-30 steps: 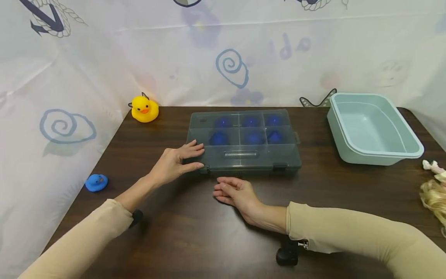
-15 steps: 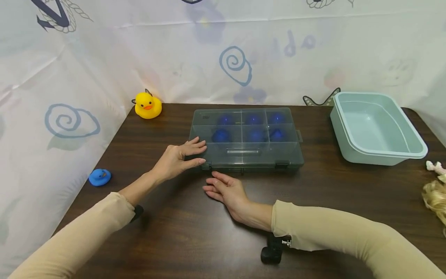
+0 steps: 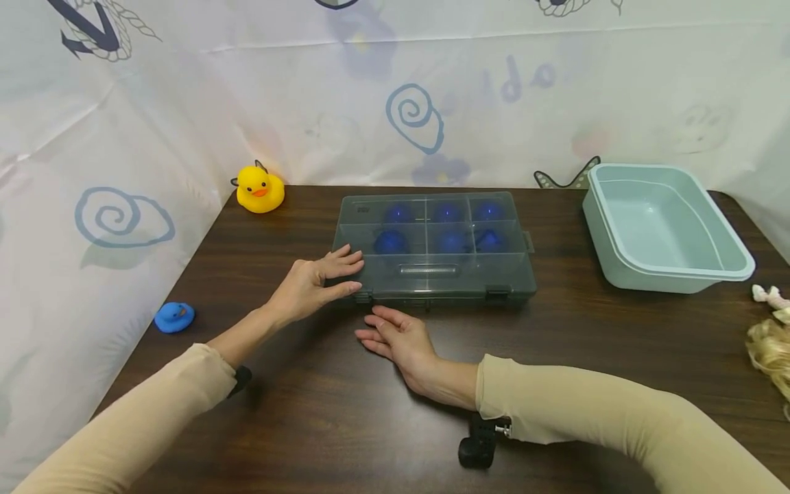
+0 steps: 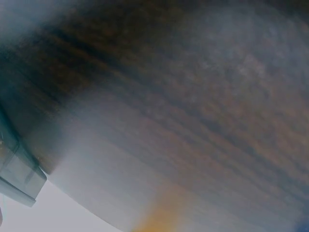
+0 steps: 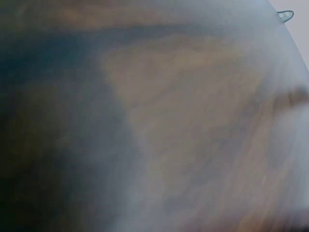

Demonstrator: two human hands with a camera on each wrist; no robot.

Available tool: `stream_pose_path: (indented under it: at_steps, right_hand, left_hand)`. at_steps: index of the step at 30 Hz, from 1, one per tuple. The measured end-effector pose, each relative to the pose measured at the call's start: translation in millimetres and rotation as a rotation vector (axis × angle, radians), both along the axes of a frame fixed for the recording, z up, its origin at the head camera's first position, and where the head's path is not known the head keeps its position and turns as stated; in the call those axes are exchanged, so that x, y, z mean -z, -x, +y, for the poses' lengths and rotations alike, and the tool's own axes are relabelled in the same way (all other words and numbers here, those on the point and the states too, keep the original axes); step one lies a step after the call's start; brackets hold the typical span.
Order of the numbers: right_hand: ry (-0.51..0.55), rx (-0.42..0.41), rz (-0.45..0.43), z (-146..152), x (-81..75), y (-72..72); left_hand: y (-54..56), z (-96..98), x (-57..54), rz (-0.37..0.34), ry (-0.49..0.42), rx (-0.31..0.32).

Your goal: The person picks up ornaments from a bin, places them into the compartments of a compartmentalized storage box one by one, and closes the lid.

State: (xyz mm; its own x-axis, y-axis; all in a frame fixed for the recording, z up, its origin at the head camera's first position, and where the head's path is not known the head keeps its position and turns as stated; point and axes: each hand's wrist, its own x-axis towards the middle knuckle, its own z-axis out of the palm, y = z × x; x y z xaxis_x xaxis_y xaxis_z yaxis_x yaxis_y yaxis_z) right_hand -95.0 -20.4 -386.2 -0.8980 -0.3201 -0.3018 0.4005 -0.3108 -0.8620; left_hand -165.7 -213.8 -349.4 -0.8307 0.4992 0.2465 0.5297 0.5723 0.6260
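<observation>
A translucent grey-green organizer box (image 3: 444, 274) lies closed near the back of the table in the head view. Several blue round objects (image 3: 391, 241) show through its divided lid. Extended fingers of my left hand (image 3: 308, 285) rest at the lid's left front corner, thumb along the front edge by the left latch (image 3: 364, 297). My right hand (image 3: 404, 350) hovers just in front of that latch, loosely bent, index fingertip close under the front edge and nothing held. The right front latch (image 3: 496, 293) is untouched. In the left wrist view the box's corner (image 4: 21, 179) shows at lower left.
A yellow rubber duck (image 3: 259, 190) stands at the back left, a small blue duck (image 3: 175, 318) at the left edge. To the right is a pale green basin (image 3: 663, 267). Blond doll hair (image 3: 768, 346) reaches in at the far right. Printed fabric (image 3: 345, 137) hangs behind.
My right hand has moved left and slightly up, reaching the left front latch. The left hand has stayed at the box corner. The head view has shifted a little.
</observation>
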Motion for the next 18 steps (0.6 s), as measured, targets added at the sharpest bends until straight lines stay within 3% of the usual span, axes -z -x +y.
stream_pose_path:
  at_steps: [10,18]
  right_hand:
    - [-0.003,-0.034,0.023,5.1,0.7,3.5]
    - [-0.026,-0.032,-0.008,2.1,-1.0,6.2]
  left_hand:
    - [0.6,0.6,-1.0,0.009,-0.008,0.005]
    - [-1.0,0.2,-0.3,0.000,-0.013,0.001]
